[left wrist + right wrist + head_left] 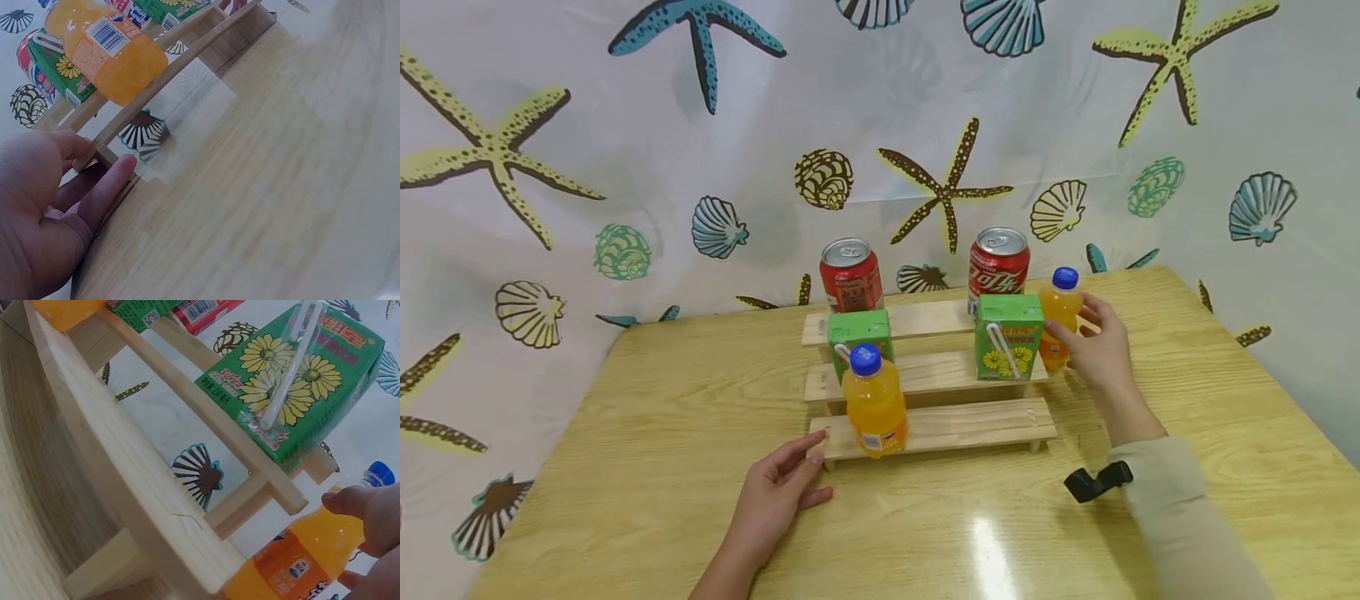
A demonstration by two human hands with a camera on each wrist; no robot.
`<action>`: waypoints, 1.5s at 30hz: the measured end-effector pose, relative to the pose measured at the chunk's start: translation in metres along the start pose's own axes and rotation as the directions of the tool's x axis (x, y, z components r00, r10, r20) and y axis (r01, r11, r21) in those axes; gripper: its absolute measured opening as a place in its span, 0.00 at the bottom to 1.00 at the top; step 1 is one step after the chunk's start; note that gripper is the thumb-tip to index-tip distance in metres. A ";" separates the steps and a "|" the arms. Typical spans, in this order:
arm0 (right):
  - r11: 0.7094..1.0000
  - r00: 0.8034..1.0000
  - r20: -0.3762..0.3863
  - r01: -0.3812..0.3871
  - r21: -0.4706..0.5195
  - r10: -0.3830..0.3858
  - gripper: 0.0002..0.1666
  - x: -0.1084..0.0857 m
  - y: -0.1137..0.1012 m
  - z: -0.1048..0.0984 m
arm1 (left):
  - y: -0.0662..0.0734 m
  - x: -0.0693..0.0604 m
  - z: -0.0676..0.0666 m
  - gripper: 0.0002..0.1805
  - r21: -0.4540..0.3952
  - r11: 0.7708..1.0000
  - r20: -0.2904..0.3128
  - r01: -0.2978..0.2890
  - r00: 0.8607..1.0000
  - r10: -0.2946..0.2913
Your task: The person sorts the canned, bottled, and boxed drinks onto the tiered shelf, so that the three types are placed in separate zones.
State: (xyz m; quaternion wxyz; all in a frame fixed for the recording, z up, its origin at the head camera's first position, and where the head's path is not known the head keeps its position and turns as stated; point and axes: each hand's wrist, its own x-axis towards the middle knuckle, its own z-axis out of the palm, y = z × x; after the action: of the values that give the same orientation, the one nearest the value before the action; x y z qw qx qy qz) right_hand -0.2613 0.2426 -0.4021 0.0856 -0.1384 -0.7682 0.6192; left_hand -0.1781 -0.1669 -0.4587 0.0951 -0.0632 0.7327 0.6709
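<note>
A three-step wooden rack (pixel 970 425) stands on the table. At its front left corner my left hand (pixel 778 492) holds the end of the lowest step, thumb and fingers about the board. My right hand (pixel 1101 346) grips an orange drink bottle (pixel 1054 354) with a blue cap, upright just past the rack's right end. In the right wrist view the thumb lies near the neck of this bottle (pixel 294 562); whether its base touches the table is hidden. Another orange drink bottle (pixel 874 400) stands on the left of the lowest step.
The middle step carries a green drink carton (pixel 859 323) on the left and another carton (pixel 1009 337) on the right, each with a straw. Behind them on the top step are two red cans, a left can (pixel 853 279) and a right can (pixel 997 271). A patterned cloth (pixel 760 150) hangs behind.
</note>
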 end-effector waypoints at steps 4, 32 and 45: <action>1.000 1.000 0.012 0.017 0.013 -0.017 0.46 0.002 0.002 0.008 | -0.002 -0.004 -0.003 0.21 0.006 1.000 -0.024 0.011 1.000 -0.010; 0.998 0.996 -0.087 0.030 0.052 -0.025 0.39 -0.003 -0.002 -0.002 | -0.001 0.000 0.001 0.21 0.002 1.000 0.015 0.007 1.000 -0.007; 0.997 0.994 -0.087 0.073 0.011 -0.072 0.40 -0.010 -0.017 -0.012 | 0.000 -0.001 0.001 0.20 0.002 1.000 0.018 0.009 1.000 -0.009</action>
State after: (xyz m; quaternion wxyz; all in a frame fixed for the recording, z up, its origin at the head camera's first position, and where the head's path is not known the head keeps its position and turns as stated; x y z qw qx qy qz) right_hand -0.2506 0.2471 -0.3825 0.1421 -0.1362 -0.7638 0.6147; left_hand -0.1767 -0.1656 -0.4589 0.1047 -0.0602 0.7323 0.6702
